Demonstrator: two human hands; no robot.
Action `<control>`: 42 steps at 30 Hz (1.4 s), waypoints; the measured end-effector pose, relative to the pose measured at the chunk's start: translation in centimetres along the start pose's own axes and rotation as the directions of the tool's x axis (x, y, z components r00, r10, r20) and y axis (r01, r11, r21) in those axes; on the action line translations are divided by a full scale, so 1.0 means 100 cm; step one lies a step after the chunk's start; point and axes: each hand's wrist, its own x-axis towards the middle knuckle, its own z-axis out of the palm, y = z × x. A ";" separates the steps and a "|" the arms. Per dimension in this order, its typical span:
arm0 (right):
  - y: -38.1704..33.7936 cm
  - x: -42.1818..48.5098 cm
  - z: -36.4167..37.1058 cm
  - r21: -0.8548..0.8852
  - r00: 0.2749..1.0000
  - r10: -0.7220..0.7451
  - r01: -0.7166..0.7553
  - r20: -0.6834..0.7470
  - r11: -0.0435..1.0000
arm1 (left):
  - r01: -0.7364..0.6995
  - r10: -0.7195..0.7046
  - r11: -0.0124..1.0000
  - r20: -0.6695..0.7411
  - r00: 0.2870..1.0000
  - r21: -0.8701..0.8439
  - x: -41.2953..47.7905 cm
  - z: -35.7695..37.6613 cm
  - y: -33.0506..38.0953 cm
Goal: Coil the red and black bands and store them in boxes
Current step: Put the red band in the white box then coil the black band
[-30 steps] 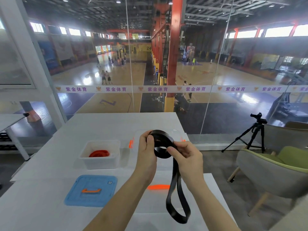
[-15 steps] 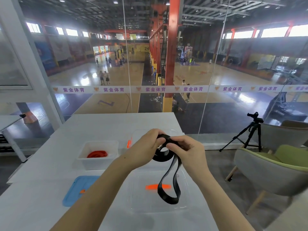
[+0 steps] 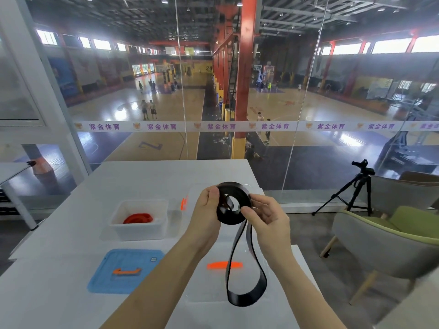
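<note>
White counter (image 3: pixel 142 176) carries a translucent box (image 3: pixel 140 232) left of centre, a blue lid (image 3: pixel 123 261) nearer, and a clear lid (image 3: pixel 202 284) just right of it.

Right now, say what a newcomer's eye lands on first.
The black flat rubber band, half coiled between the left hand and right hand at centre, its loose loop hanging down. Then the red rubber band, coiled inside the white plastic box at left.

A long white table (image 3: pixel 147 179) stands against a clear glass wall (image 3: pixel 332 74) crossed by a white strip with purple lettering (image 3: pixel 221 126). Beyond the glass lie a wooden basketball court (image 3: pixel 114 115) and a tall red steel column (image 3: pixel 244 67). Right of the table, a black camera tripod (image 3: pixel 361 186) stands near a grey armchair with a green cushion (image 3: pixel 392 236)
</note>
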 end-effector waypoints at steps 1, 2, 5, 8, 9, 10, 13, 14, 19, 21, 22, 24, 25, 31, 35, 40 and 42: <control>0.000 0.001 0.000 0.001 1.000 0.003 -0.003 -0.006 1.000 | 0.021 -0.020 0.999 0.015 1.000 -0.031 0.000 0.000 -0.003; 0.000 0.002 -0.001 0.003 1.000 0.008 -0.008 -0.008 1.000 | 0.033 -0.032 0.999 0.027 0.999 -0.033 -0.001 -0.001 -0.005; -0.002 0.008 -0.007 -0.004 1.000 0.029 -0.029 0.006 1.000 | 0.033 -0.042 0.992 0.072 0.997 0.124 0.001 -0.012 -0.005; -0.004 0.015 -0.013 -0.083 0.998 0.035 -0.030 0.052 0.996 | -0.036 -0.036 0.942 0.207 0.978 0.333 0.007 -0.024 0.002; -0.004 0.017 -0.013 -0.124 0.997 0.033 -0.024 0.076 0.992 | -0.075 -0.035 0.905 0.250 0.968 0.419 0.009 -0.023 0.007; -0.004 0.018 -0.012 -0.161 0.994 0.034 -0.017 0.103 0.987 | -0.125 -0.030 0.854 0.287 0.958 0.506 0.011 -0.021 0.011; -0.001 0.018 -0.007 -0.186 0.990 0.045 -0.019 0.134 0.982 | -0.237 -0.037 0.735 0.386 0.922 0.636 0.018 -0.012 0.021; 0.000 0.018 -0.007 -0.166 0.991 0.051 -0.031 0.120 0.986 | -0.236 -0.047 0.723 0.387 0.921 0.649 0.019 -0.011 0.023; 0.005 0.016 -0.003 -0.101 0.998 0.035 -0.029 0.058 0.994 | -0.178 0.047 0.809 0.239 0.970 0.560 0.010 -0.008 0.017; 0.007 0.014 0.000 -0.060 0.998 0.047 -0.044 0.040 0.997 | -0.143 0.095 0.872 0.124 0.988 0.469 0.009 -0.005 0.010; 0.009 0.013 0.002 -0.044 0.998 0.054 -0.052 0.037 0.998 | -0.112 0.096 0.906 0.058 0.994 0.408 0.010 -0.004 0.005; 0.012 0.011 0.004 -0.040 0.998 0.053 -0.051 0.038 0.998 | -0.040 0.061 0.963 -0.069 0.996 0.267 0.012 -0.002 -0.004; 0.014 0.009 0.006 -0.045 0.998 0.052 -0.050 0.038 0.998 | -0.005 0.028 0.983 -0.123 0.992 0.185 0.013 0.000 -0.009; 0.027 0.005 0.004 -0.053 0.998 0.069 -0.069 -0.012 0.996 | 0.093 -0.098 0.995 -0.126 0.987 -0.045 0.013 -0.001 -0.021; 0.027 0.012 -0.006 -0.130 0.996 0.079 -0.074 0.029 0.989 | 0.050 -0.053 0.954 0.003 0.999 0.297 0.016 -0.021 -0.017; 0.028 0.017 -0.005 -0.248 0.988 0.101 -0.068 0.119 0.966 | -0.199 -0.012 0.735 0.305 0.952 0.649 0.025 -0.030 -0.008; 0.028 0.019 -0.003 -0.243 0.987 0.100 -0.067 0.125 0.968 | -0.228 -0.028 0.666 0.329 0.944 0.711 0.028 -0.028 -0.007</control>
